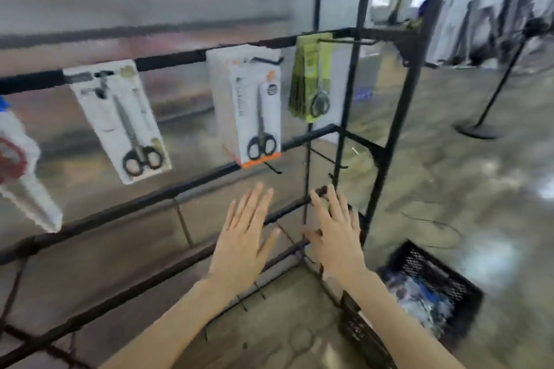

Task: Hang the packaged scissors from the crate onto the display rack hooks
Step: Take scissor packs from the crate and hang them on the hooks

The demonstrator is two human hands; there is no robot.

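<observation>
A black display rack point(386, 129) fills the view. From its top bar hang a white scissors pack point(120, 120), tilted, a white and orange pack point(248, 105), and a stack of green packs point(311, 78). My left hand point(242, 243) and my right hand point(335, 234) are both held out flat with straight fingers in front of the lower bars, holding nothing. The black crate point(431, 287) stands on the floor at the lower right with blue and white packs inside.
Another white and red pack point(21, 165) hangs at the far left edge. Several bare hooks stick out from the lower bars. A black stanchion post with a round base point(479, 129) stands on the concrete floor at the right. A cable lies on the floor.
</observation>
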